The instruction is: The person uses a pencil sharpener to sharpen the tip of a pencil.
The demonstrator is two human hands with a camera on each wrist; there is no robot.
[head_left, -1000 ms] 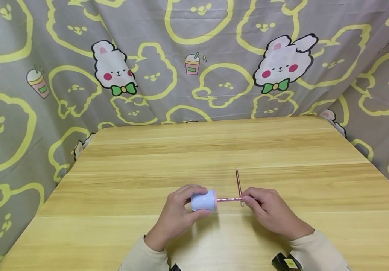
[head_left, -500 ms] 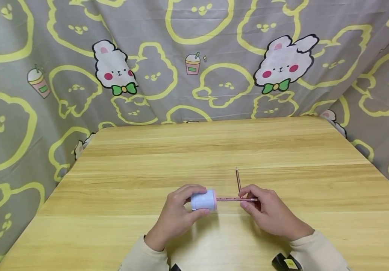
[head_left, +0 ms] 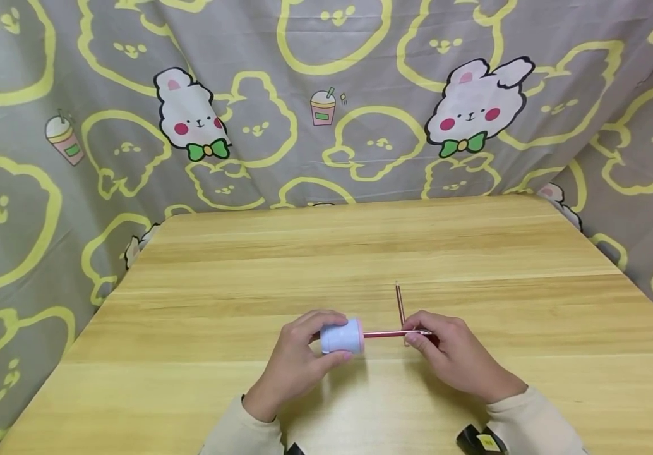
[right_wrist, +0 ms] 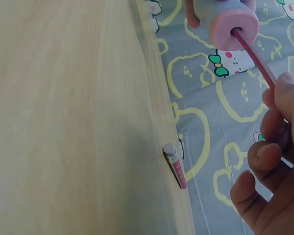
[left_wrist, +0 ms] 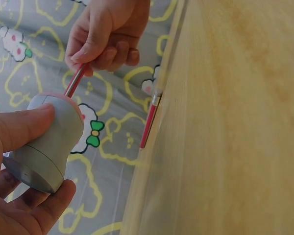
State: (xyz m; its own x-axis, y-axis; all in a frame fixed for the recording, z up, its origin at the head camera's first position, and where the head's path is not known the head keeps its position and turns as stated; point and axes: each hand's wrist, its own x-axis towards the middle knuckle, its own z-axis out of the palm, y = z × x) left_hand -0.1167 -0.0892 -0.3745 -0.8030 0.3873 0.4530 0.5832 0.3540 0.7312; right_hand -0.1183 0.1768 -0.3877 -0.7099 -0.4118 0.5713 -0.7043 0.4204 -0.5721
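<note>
While left grip (head_left: 297,359) clasps a pale-blue sharpener (head_left: 341,337), right grip (head_left: 450,352) pinches the red pencil (right_wrist: 255,58) spanning between both, one end inside: probably light, stiff, smooth, brittle-tipped; best held mid-shaft.

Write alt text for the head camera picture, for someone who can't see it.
A person's left hand grips a pale blue, pink-ended device, while the right hand pinches a red pencil running into it. A second pencil lies on a wood-grain table before a grey, cartoon-print curtain.
</note>
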